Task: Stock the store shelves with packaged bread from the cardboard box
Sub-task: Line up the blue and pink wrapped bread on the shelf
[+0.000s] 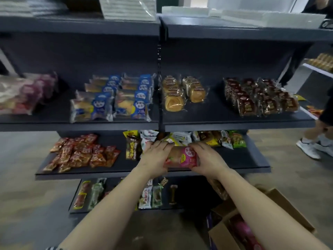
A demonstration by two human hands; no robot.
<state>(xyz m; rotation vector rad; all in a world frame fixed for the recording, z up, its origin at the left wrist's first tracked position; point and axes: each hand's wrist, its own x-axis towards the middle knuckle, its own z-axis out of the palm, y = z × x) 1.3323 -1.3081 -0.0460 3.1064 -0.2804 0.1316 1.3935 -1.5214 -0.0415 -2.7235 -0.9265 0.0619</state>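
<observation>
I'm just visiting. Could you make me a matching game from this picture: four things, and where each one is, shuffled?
1 pink bread pack
2 blue-labelled packs
3 red snack packs
4 cardboard box

a on the floor, lower right
b left end of the hands' shelf
c held between left hand and right hand
d next shelf up

Pairs: 1-c, 2-d, 3-b, 4-a

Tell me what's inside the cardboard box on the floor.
Pink packs show inside the box. The right forearm and the frame edge hide the rest, so they cannot be counted.
</observation>
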